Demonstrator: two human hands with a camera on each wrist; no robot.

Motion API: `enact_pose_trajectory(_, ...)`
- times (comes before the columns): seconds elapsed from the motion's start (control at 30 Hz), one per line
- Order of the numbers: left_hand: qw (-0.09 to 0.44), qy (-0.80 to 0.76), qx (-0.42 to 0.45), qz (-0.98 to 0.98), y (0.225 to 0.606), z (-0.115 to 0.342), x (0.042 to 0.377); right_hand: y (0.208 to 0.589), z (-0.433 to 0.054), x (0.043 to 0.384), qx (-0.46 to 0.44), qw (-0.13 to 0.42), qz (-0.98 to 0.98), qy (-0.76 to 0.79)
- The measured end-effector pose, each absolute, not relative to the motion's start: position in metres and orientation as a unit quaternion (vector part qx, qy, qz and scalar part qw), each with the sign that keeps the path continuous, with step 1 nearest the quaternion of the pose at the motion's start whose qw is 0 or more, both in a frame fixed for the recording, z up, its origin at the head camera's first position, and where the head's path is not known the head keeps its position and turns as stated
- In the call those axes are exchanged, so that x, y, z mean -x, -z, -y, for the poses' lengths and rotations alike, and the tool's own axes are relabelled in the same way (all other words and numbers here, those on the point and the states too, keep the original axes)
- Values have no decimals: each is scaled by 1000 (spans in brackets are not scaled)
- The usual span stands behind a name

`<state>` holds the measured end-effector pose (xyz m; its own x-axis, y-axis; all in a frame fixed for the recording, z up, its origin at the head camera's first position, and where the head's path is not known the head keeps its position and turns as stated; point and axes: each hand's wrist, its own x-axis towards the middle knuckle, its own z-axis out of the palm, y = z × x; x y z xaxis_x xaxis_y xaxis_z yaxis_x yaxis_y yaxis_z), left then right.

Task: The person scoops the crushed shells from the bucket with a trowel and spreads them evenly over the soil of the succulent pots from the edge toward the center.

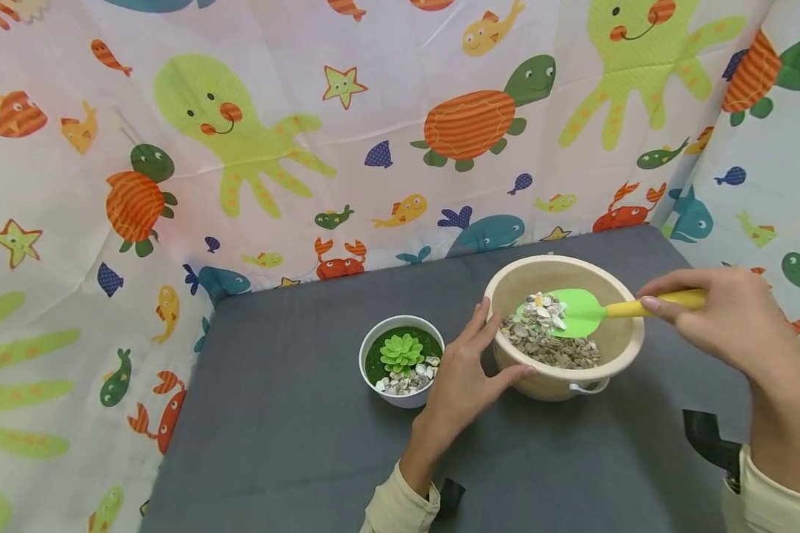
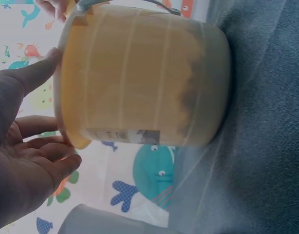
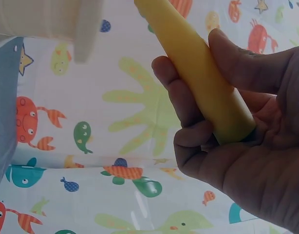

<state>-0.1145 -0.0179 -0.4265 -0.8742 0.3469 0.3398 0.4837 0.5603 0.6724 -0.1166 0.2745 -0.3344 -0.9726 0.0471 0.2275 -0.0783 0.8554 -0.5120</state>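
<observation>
A cream bucket (image 1: 540,384) stands upright with greyish shell bits (image 1: 570,352) in its lower part. My left hand (image 1: 458,381) holds its rim from the left, thumb on the near side and fingers spread toward the far side. With my right hand (image 1: 740,322) I grip the yellow handle (image 3: 203,78) of a small trowel, whose green blade (image 1: 583,314) lies over the bucket's opening. White shell pieces (image 1: 545,311) are heaped on the blade's tip. Left of the bucket is a white pot (image 1: 400,400) holding a green succulent (image 1: 401,352) and pale shells (image 1: 400,381) along its near side.
A dark grey cloth (image 1: 280,414) covers the table. Behind and at both sides hangs a white curtain (image 1: 387,52) printed with sea animals. The bucket's handle (image 1: 590,388) hangs down at its near side. Black wrist mounts (image 1: 707,440) sit by both sleeves.
</observation>
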Motion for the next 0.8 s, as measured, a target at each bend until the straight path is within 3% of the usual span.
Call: enact_pose_trajectory(0.8,124,404,204,883,425,43,107,325,-267,104,-6,143,943,-301)
